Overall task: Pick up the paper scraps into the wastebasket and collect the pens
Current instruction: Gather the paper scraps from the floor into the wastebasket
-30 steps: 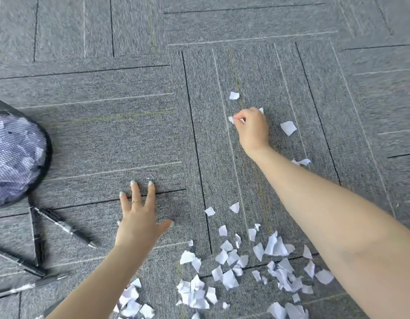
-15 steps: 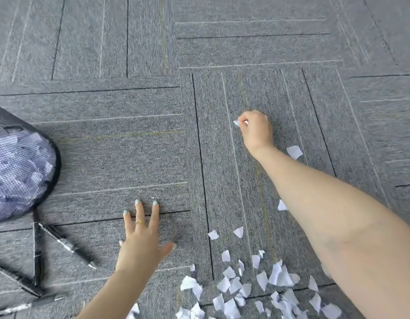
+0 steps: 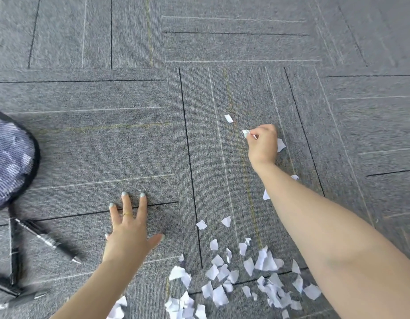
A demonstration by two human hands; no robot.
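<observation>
Paper scraps (image 3: pixel 224 282) lie scattered on the grey carpet (image 3: pixel 130 139), most of them heaped between the two forearms at the near edge, a few stragglers strewn farther out. That carpet of square tiles is the biggest thing in view. Next in size is the mesh wastebasket (image 3: pixel 10 157), lying at the far left edge with white scraps already showing through its netting. Just below it several black pens (image 3: pixel 47 240) lie loose on the floor, one clear, the others blurred at the corner.

The left hand (image 3: pixel 128 233) is pressed flat on the carpet, fingers spread wide, holding nothing; it looks like a prop for the leaning body. The right hand (image 3: pixel 262 143) reaches well forward, its fingers closed into a narrow pinch on one small scrap (image 3: pixel 246 133). Another stray piece (image 3: pixel 228 118) lies just beyond it, and one more (image 3: pixel 280 145) sits touching the hand's outer side.

To do this step well, I would gather the nearby strays into the same hand before carrying anything to the basket, since it sits well apart to the left. Thin paper on carpet lifts best by an edge, with a firm pinch so none flutter loose
</observation>
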